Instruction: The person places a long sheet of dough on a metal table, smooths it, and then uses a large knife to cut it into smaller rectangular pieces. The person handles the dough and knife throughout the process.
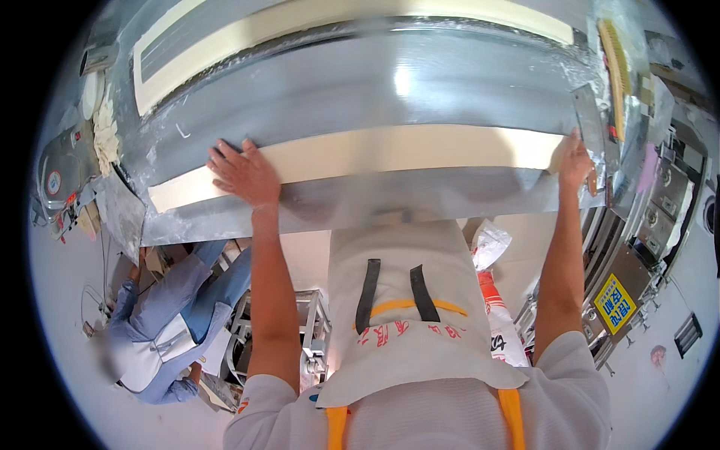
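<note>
A long, flat strip of pale dough (420,148) lies across the near part of the grey metal worktop (315,94). My left hand (246,172) rests on the strip towards its left end, fingers spread and palm down. At the strip's right end is my right hand (575,161), its fingers bunched and partly hidden, so I cannot tell whether it grips anything. Right beside it are a broad metal blade (587,109) and a wooden handle (592,182). Farther back lies another long band of dough (300,28), bent round at the left.
A long brush (615,75) lies along the worktop's right edge. A crumpled cloth (106,135) and a grey scale-like device (66,172) are at the left. Another person (169,334) is below left. White-and-red sacks (499,315) stand under the table, and metal equipment (660,202) at right.
</note>
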### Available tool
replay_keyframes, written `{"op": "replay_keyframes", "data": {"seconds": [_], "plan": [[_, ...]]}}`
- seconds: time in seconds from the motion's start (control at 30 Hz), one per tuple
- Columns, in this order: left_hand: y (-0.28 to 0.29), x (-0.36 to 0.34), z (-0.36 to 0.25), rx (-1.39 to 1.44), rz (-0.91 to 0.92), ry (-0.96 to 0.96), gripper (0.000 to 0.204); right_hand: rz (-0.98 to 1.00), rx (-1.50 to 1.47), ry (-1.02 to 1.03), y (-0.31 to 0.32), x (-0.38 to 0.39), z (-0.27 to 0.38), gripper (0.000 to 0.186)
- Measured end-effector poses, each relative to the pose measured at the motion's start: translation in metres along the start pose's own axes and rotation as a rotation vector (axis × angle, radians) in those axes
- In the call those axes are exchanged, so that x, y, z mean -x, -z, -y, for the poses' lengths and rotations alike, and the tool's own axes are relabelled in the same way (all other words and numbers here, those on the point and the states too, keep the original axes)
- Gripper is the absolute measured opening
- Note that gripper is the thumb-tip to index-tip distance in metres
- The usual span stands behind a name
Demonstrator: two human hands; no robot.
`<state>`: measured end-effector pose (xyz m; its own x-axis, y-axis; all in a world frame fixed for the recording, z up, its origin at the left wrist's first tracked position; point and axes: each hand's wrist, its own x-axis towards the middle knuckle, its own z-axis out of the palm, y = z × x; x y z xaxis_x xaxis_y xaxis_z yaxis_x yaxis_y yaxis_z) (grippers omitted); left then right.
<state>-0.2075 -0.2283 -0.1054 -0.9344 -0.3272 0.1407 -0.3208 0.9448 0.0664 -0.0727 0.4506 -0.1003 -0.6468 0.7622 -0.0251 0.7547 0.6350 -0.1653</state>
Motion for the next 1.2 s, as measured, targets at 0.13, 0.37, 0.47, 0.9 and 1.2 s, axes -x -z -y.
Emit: {"op": "replay_keyframes", "data": {"seconds": [0.13,0.37,0.47,0.9,1.2], "plan": [[0.000,-0.001,-0.004,-0.051,-0.048,-0.024,0.068,-0.056,-0.220,-0.013,0.021,0.019,0.027,0.064],[0.005,0.002,-0.006,0.019,0.026,-0.003,0.073,0.005,-0.558,0.037,0.031,0.021,0.040,0.055],[0.002,0.003,-0.007,0.024,0.012,-0.005,0.073,0.112,-0.601,-0.042,0.030,0.019,0.033,0.053],[-0.008,0.001,0.004,-0.012,-0.004,0.003,0.068,-0.145,-0.332,0.028,0.131,-0.016,0.014,0.050],[-0.002,-0.001,-0.003,-0.005,0.081,0.019,0.071,-0.070,-0.218,0.041,0.123,-0.043,-0.020,0.057]]}}
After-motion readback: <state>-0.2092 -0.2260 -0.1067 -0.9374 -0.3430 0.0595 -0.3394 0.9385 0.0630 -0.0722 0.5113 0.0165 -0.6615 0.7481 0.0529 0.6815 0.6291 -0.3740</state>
